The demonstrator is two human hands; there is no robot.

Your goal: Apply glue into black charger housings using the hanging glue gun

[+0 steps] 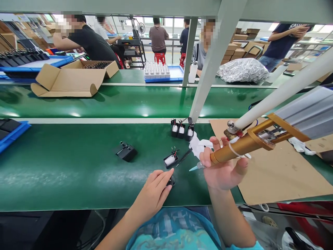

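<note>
My left hand (158, 187) rests on the green work surface, its fingers closed over a small black plastic case (171, 181) that they mostly cover. In my right hand (223, 172) is a gold-coloured glue dispenser (229, 152), tilted, its pale blue nozzle (194, 168) pointing down and left above the surface. Just beyond my left hand lies an open black case with a white part inside (170, 159). Farther off, several similar open cases (181, 130) stand in a row. A bigger black housing (126, 151) sits to the left, apart from both hands.
White tissue (199, 144) and a thin black strip (184, 157) lie near the nozzle. Brown cardboard (281, 170) covers the right side. A slanted grey post (208, 66) rises beyond the cases. Blue tray (15, 137) at left; open carton (75, 78) across the bench. Several people are beyond.
</note>
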